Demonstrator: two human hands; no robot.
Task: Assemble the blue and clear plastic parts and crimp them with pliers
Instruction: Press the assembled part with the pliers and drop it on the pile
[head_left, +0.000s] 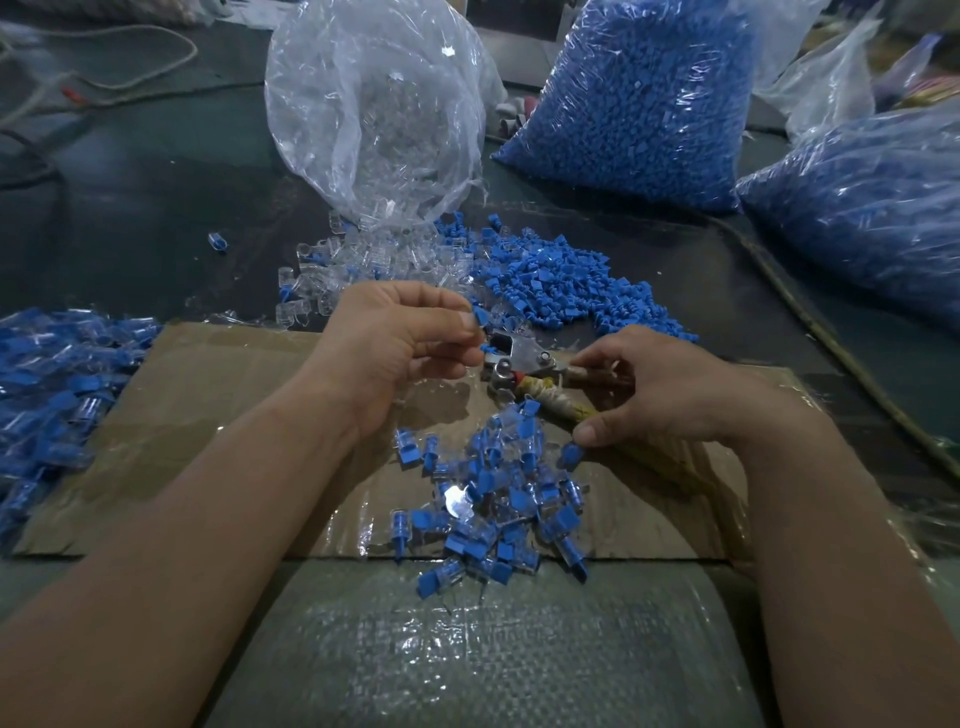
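A cardboard sheet (208, 415) lies on the surface (156, 182) nearest the person. On its middle sits a heap of assembled pieces (493, 499), with the pliers (519, 369) just behind it. Beyond the sheet, loose parts (545, 280) spread before an open bag (374, 104); two full bags (634, 104) stand right of it.

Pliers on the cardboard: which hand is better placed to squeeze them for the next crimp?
Right. The right hand curls round the wrapped handles of the pliers, so it probably only needs to squeeze. The left hand pinches a blue part beside the pliers' head, so it is occupied.
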